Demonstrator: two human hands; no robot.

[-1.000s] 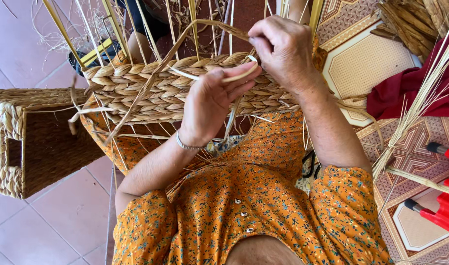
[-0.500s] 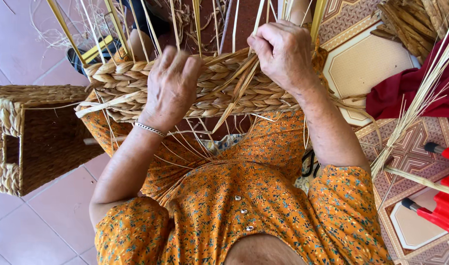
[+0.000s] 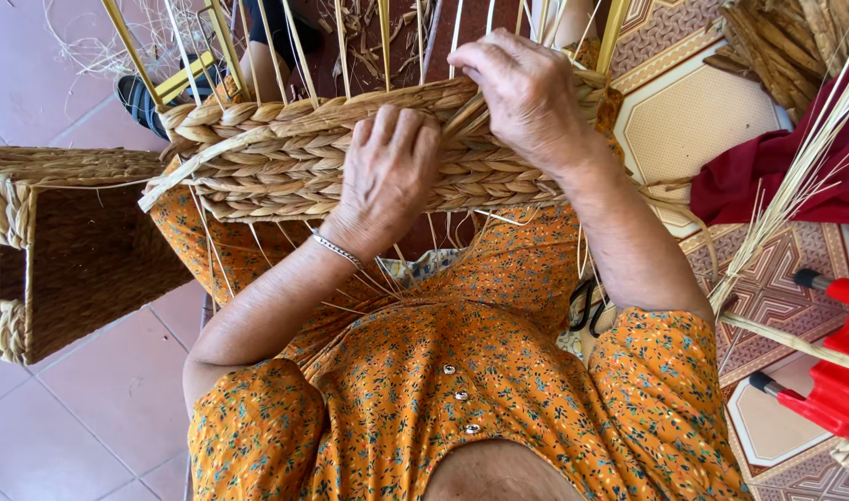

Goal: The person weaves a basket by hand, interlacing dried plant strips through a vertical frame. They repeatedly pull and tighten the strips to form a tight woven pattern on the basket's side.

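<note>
A half-woven straw basket (image 3: 285, 153) rests on my lap, its yellow upright stakes (image 3: 225, 42) sticking up past the woven rim. My left hand (image 3: 387, 172) lies flat on the basket's braided wall, fingers curled over the top row. At the rim's right end, my right hand (image 3: 526, 93) pinches a flat straw strand (image 3: 466, 113) between the stakes. A thin metal bracelet (image 3: 336, 249) circles my left wrist. My orange flowered dress (image 3: 461, 380) fills the lower middle.
A finished rectangular woven basket (image 3: 44, 250) lies on its side at the left on pink floor tiles. A red cloth (image 3: 767, 176), a bundle of loose straw (image 3: 795, 186) and a red plastic stool (image 3: 837, 380) stand at the right. Black scissors (image 3: 587, 306) rest by my right arm.
My left hand slid from the basket's left part to the middle of the wall, close beside my right hand. The right hand stayed at the rim holding the strand.
</note>
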